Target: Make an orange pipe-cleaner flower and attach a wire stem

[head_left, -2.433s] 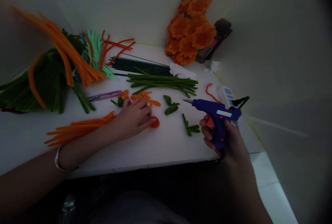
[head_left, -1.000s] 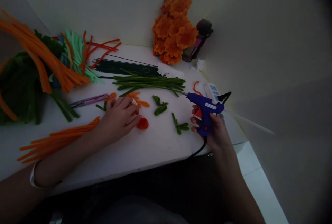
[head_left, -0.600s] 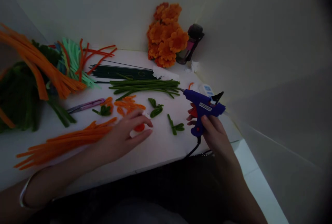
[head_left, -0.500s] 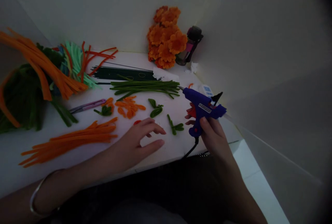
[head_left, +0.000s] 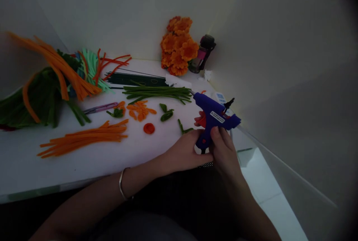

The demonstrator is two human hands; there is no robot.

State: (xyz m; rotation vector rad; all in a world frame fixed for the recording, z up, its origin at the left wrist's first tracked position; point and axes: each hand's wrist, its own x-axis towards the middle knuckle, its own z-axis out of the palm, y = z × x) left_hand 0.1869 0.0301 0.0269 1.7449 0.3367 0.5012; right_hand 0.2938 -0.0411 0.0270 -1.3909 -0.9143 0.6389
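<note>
A blue hot glue gun (head_left: pixel 211 112) with a red trigger is held in my right hand (head_left: pixel 225 146), its nozzle pointing up and left over the table. My left hand (head_left: pixel 186 149) reaches round the lower end of the gun's handle, thumb in front; its fingertips are hidden behind it. Just beyond my left hand lies a small green looped pipe-cleaner piece (head_left: pixel 184 127), partly covered. A red-orange coil (head_left: pixel 149 128) rests to the left. Orange petal loops (head_left: pixel 140 110) and green leaf loops (head_left: pixel 167 114) lie behind it.
Green pipe cleaners (head_left: pixel 159 92), dark stems (head_left: pixel 137 79) and orange strips (head_left: pixel 86 136) are spread over the white table (head_left: pixel 106 166). Scissors (head_left: pixel 100 107) lie near a large bundle (head_left: pixel 41 95). Orange flowers (head_left: pixel 180 49) stand at the back beside a dark lantern-like object (head_left: pixel 203 53).
My left hand has moved right, from above the table to the glue gun's handle, uncovering the red-orange coil. My right hand still holds the gun. The view has shifted slightly.
</note>
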